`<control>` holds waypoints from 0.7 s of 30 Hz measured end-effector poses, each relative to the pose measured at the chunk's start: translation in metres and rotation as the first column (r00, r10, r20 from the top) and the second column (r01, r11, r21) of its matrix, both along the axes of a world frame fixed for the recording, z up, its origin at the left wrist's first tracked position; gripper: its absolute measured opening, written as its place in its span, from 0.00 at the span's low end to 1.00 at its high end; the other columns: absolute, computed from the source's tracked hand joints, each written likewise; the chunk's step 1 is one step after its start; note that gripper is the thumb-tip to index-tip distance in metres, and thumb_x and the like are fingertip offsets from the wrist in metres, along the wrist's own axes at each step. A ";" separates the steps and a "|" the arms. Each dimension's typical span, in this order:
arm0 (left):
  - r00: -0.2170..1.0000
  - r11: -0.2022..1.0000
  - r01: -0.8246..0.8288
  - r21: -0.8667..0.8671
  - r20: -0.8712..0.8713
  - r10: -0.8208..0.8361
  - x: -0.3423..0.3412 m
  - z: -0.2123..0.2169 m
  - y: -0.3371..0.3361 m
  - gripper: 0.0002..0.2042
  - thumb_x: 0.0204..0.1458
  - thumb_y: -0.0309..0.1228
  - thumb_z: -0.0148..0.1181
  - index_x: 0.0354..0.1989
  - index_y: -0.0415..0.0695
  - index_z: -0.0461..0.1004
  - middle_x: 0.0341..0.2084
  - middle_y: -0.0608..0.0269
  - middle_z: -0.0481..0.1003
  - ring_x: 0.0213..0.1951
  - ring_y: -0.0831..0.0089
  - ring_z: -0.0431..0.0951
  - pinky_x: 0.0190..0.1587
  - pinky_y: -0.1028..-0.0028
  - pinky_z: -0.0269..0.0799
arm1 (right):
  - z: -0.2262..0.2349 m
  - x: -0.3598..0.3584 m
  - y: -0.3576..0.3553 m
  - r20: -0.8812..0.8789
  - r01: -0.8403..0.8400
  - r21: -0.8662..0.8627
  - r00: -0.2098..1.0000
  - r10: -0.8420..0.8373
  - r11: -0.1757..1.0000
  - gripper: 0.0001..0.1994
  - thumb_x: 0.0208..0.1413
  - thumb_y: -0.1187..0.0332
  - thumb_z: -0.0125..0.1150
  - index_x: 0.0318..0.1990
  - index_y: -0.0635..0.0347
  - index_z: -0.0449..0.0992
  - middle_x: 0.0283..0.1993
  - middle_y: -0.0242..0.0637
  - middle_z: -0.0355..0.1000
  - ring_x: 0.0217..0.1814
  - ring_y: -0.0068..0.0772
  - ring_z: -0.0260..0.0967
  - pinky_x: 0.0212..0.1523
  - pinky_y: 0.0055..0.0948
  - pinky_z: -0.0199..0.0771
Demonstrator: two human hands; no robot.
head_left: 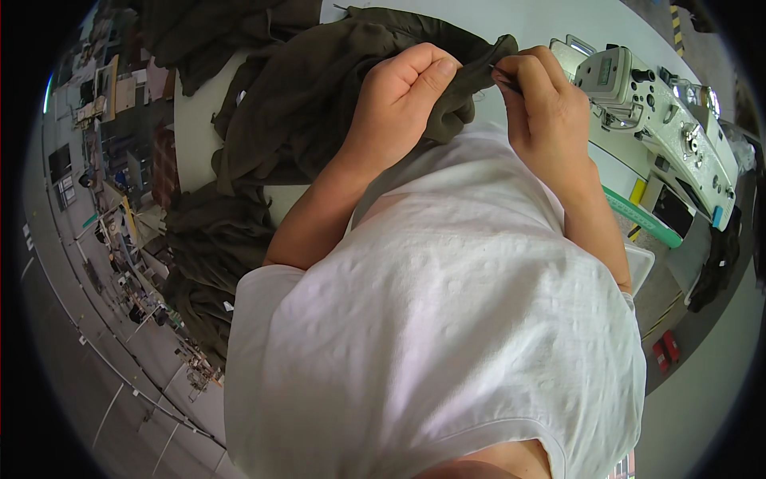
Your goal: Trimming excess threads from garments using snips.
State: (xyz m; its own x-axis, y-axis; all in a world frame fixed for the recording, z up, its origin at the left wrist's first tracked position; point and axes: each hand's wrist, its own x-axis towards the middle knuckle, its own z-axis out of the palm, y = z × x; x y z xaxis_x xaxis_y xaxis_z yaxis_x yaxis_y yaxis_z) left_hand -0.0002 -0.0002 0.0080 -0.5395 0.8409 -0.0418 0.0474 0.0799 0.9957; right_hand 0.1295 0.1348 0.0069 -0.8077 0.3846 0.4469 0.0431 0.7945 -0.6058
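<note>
A dark olive garment [295, 104] lies bunched over the white table, and its raised edge runs between my two hands. My left hand [399, 108] is closed, pinching a fold of this cloth between thumb and curled fingers. Close by on the right, my right hand [550, 112] is closed too, its fingertips against the garment's edge. A narrow dark piece shows between its thumb and fingers; whether it is cloth or a small tool I cannot tell. A few loose threads hang below the edge between the hands.
To the right stands a white sewing machine [658, 112] with a small display. A green strip [638, 215] runs along the table's near right edge. More dark cloth [215, 255] is heaped at the left, and another pile [215, 32] lies at the far left.
</note>
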 end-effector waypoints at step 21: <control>0.986 0.993 -0.001 -0.119 0.166 0.021 -0.036 -0.019 -0.015 0.09 0.60 0.29 0.51 0.32 0.37 0.74 0.23 0.76 0.69 0.27 0.88 0.64 0.31 0.84 0.62 | -0.018 0.010 0.077 0.066 -0.022 0.179 0.998 0.010 0.984 0.10 0.52 0.84 0.50 0.40 0.63 0.70 0.36 0.37 0.71 0.33 0.36 0.70 0.33 0.28 0.70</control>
